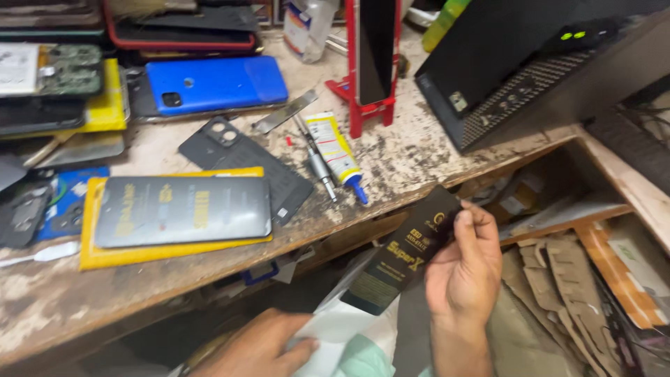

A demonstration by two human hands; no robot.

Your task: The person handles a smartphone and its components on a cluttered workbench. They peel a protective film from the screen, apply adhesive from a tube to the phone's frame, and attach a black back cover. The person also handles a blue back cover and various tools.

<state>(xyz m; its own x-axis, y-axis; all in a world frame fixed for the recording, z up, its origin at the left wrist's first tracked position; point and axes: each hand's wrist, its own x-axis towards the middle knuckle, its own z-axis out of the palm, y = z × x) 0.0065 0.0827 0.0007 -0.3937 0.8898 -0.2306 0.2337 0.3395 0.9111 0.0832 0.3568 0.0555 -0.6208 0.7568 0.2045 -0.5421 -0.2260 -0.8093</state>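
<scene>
My right hand (pixel 464 269) holds a long black packet with gold print (pixel 401 255) below the workbench's front edge, thumb and fingers pinching its upper end. My left hand (pixel 262 345) sits lower, at the bottom of the view, gripping a white plastic bag (pixel 345 335) that the packet's lower end touches. On the worn workbench (pixel 391 157) lie a glue tube with a blue tip (pixel 336 153), a small screwdriver (pixel 317 164) and a dark phone back cover (pixel 244 164).
A grey flat pack rests on a yellow sheet (pixel 178 213). A blue phone (pixel 216 84) lies further back, and a phone stands in a red holder (pixel 373 59). A black box (pixel 530 63) is at the right. Cardboard scraps (pixel 558 279) fill the lower right shelf.
</scene>
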